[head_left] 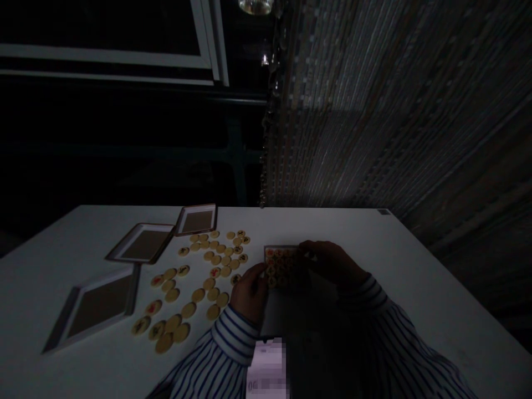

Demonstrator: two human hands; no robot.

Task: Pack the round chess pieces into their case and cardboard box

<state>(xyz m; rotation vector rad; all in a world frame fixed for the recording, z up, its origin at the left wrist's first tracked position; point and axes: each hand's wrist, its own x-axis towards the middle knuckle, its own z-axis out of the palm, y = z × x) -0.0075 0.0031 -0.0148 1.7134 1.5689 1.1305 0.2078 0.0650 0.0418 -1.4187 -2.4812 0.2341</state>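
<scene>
A small shallow box (287, 285) sits on the table before me, with round Chinese chess pieces (271, 271) laid in rows inside it. My left hand (250, 293) is closed at the box's left edge, thumb and fingers pinched on it. Over the far right corner of the box reaches my right hand (332, 263), its fingers bent and drawn together; shadow hides what is between the fingertips. To the left of my left hand, many loose chess pieces (188, 310) are scattered, some showing red or black characters, others plain.
Three shallow trays or lids stand on the left: a pale one (135, 293) nearest, a brown-rimmed one (160, 252) behind it, and another (215, 217) at the back. The white table (245, 219) ends before a bead curtain (332, 138). A lit screen (266, 371) shows at the bottom.
</scene>
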